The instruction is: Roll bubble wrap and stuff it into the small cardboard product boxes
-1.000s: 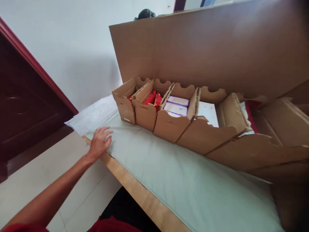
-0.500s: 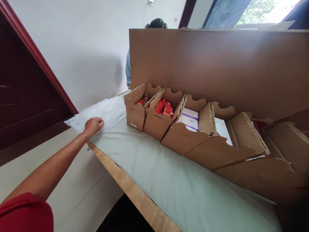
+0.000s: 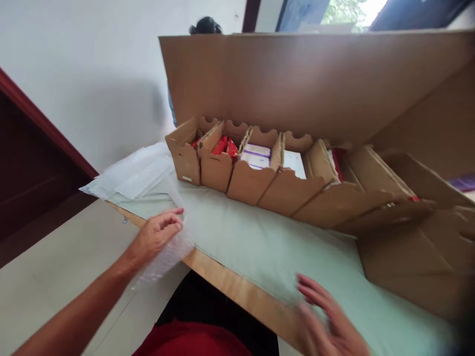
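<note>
My left hand [image 3: 158, 235] grips a clear bubble wrap sheet [image 3: 166, 259], which hangs over the table's front edge and is smeared by motion. Behind it, a stack of bubble wrap sheets [image 3: 129, 170] lies at the table's left end. My right hand [image 3: 326, 316] is above the front edge at the lower right, blurred, its fingers apart and nothing in them. Beyond both hands runs a row of cardboard bins [image 3: 213, 170]. Red packets [image 3: 225, 146] lie in the left bins, and white boxes with purple edges [image 3: 257, 155] fill a middle one.
A tall cardboard panel [image 3: 282, 79] stands behind the bins, with a person's head [image 3: 206, 25] showing over it. Pale green cloth [image 3: 237, 222] covers the table, leaving a wooden edge [image 3: 230, 282] bare in front. At the right is a larger cardboard box [image 3: 411, 252].
My left hand has moved right and toward me, drawing one bubble wrap sheet off the stack. My right hand has come into view at the lower right. The view has shifted right.
</note>
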A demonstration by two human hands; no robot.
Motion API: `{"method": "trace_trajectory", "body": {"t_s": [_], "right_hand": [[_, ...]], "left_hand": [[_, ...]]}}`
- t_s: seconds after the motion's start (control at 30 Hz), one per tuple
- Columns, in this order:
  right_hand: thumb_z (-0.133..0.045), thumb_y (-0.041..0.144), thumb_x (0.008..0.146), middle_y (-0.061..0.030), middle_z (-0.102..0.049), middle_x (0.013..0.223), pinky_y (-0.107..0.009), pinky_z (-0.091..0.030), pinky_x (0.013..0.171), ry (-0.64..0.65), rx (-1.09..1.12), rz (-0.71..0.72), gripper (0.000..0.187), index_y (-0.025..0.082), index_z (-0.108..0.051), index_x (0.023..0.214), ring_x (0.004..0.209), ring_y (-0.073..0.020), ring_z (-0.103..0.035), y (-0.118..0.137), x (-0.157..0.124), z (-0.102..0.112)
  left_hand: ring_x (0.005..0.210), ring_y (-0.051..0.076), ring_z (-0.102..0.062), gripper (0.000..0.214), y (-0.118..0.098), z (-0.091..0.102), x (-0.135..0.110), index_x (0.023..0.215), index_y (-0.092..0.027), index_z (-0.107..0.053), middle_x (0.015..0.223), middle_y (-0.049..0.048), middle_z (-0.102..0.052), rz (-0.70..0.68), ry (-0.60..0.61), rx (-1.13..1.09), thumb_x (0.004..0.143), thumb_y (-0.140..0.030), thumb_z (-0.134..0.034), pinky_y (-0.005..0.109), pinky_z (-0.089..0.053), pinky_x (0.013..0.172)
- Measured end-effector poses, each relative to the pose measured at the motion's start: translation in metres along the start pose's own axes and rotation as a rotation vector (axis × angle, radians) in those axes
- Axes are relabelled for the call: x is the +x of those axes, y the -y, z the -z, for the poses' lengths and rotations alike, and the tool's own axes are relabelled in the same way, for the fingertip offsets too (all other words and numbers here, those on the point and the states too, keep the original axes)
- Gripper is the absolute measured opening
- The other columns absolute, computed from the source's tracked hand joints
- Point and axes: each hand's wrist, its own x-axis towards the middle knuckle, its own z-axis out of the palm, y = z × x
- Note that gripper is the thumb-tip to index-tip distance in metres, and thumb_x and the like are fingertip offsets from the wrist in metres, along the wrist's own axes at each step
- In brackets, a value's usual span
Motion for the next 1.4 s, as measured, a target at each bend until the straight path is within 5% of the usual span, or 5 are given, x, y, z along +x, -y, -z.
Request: {"method": "trace_trajectory", "body": {"t_s": [0.3,0.63,0.8,1.13,1.4], "right_hand": [[-0.08,0.06,0.078,-0.0155,-0.062,0.142,-0.045,-0.057,0.095,0.04,0.577,-0.38,0.084,0.029,-0.048,0.149,0.116,-0.0293,-0.069,0.018,0.009,-0.044],[-0.056,0.028,0.086,-0.0044,-0.078,0.1,-0.037,-0.059,0.08,0.286,-0.031,-0.168,0.032,0.025,-0.078,0.108,0.089,-0.0234,-0.072,0.004,0.031,0.031],[-0.059,0.03,0.089,-0.0089,-0.076,0.114,-0.05,-0.057,0.094,-0.097,-0.488,-0.045,0.027,0.026,-0.078,0.107,0.115,-0.0319,-0.067,0.0,0.027,0.078],[-0.056,0.02,0.098,-0.0118,-0.072,0.116,-0.045,-0.052,0.089,0.104,-0.607,0.235,0.017,0.02,-0.073,0.101,0.101,-0.0285,-0.066,-0.004,0.013,-0.009],[-0.053,0.014,0.091,-0.0028,-0.07,0.09,-0.031,-0.046,0.074,0.238,-0.419,0.014,0.015,0.021,-0.063,0.082,0.079,-0.0177,-0.062,0.025,0.042,0.016]], "left_hand": [[0.122,0.023,-0.067,0.037,-0.047,-0.16,-0.058,0.122,-0.024,-0.071,0.162,0.0117,-0.045,-0.049,0.581,-0.4,0.086,-0.025,-0.064,0.04,-0.057,0.101],[0.112,0.024,-0.07,0.024,0.006,-0.115,-0.041,0.098,-0.021,-0.076,0.119,0.0098,-0.074,-0.132,0.165,-0.127,0.09,-0.037,-0.06,0.036,-0.058,0.095],[0.107,0.022,-0.071,0.023,0.01,-0.108,-0.044,0.101,-0.022,-0.074,0.115,0.0081,-0.074,-0.247,0.118,-0.002,0.095,-0.036,-0.057,0.035,-0.059,0.092],[0.101,0.024,-0.068,0.02,0.003,-0.134,-0.043,0.103,-0.02,-0.07,0.103,0.0077,-0.077,-0.706,0.205,0.349,0.098,-0.015,-0.051,0.042,-0.055,0.092],[0.087,0.021,-0.064,0.019,-0.001,-0.13,-0.055,0.103,-0.018,-0.065,0.091,0.0049,-0.073,-0.843,0.114,0.28,0.093,-0.004,-0.058,0.037,-0.054,0.083]]}}
